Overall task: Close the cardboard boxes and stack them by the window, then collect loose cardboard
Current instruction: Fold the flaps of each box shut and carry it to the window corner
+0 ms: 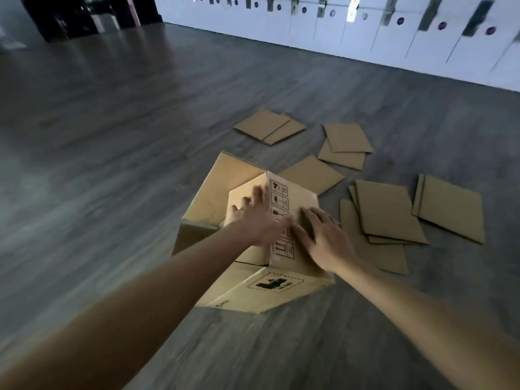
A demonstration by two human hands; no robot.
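Note:
A brown cardboard box (253,291) with black printed symbols stands on the grey wooden floor in the middle of the head view. Its far flap (225,187) stands open. My left hand (257,218) lies flat with spread fingers on a folded-in flap, motion-blurred. My right hand (323,237) presses flat on the printed flap (289,198) beside it. Several loose flat cardboard sheets lie to the right and beyond: one pile (391,215), one sheet (453,209), a pair (270,126) and another pair (346,144).
A white wall (365,38) with round purple marks and grey clips runs along the far right. Dark furniture (70,15) stands at the far left. Bare floor (98,136) stretches to the left of the box.

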